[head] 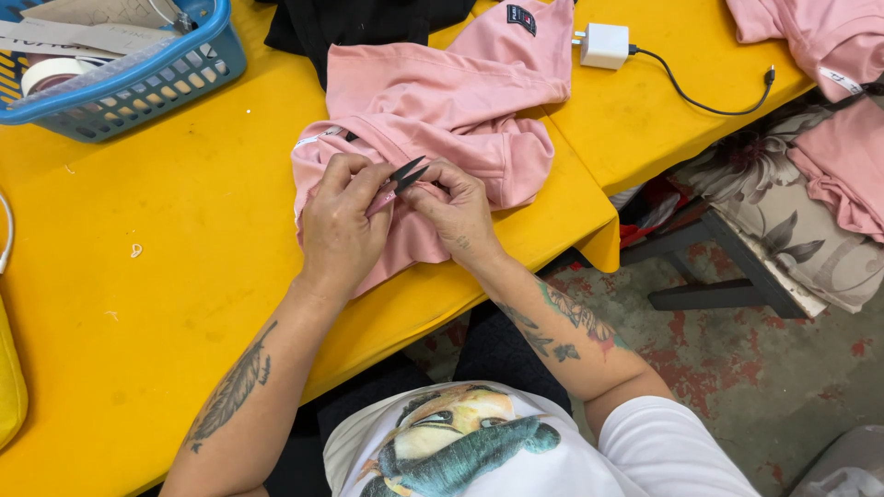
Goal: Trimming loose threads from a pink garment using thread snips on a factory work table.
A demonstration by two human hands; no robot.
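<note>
At the yellow table's (138,304) right edge, the left hand (339,225) grips black thread snips (406,174), fingers closed. The right hand (458,210) pinches the pink garment (442,101); trimming looks underway, needing a steady seam.

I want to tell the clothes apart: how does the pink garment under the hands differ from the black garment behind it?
The pink garment is pale pink and lies bunched in full view; the black garment is dark and cut off by the picture's top edge. Both hands, left hand and right hand, touch the pink one; neither touches the black one. Both lie on the yellow table.
</note>
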